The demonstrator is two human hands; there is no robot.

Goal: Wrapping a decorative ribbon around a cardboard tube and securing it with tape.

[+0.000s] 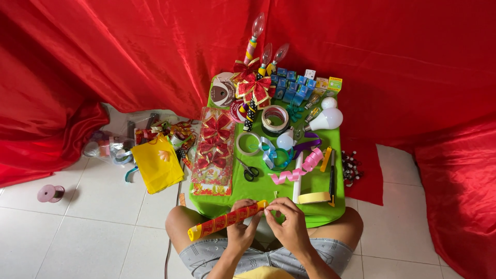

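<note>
**Wrapped tube held at the near edge of the green tabletop**

Person seated on a white tiled floor, knees either side of a low green tabletop (258, 194), red cloth draped behind.

Object in hand: a long thin tube (227, 220) covered in red patterned paper with gold markings, yellow at its lower left end. It lies slanted across the lower centre of the frame, its upper right end at the tabletop's near edge, its lower left end out over the person's knee.

Left hand (242, 230): closed around the tube from below, near its middle. Right hand (292, 222): fingers pinched together at the tube's upper right end; what they pinch is too small to tell.

Containers: a clear packet (213, 151) in the centre of the frame holds red and gold bows in a column. A clear plastic bag (106, 147) on the floor at left holds small mixed items, not legible.

On the tabletop, above the hands: scissors (250, 170), tape rolls (275, 119), white bulbs (326, 119), small blue boxes (292, 85).
</note>
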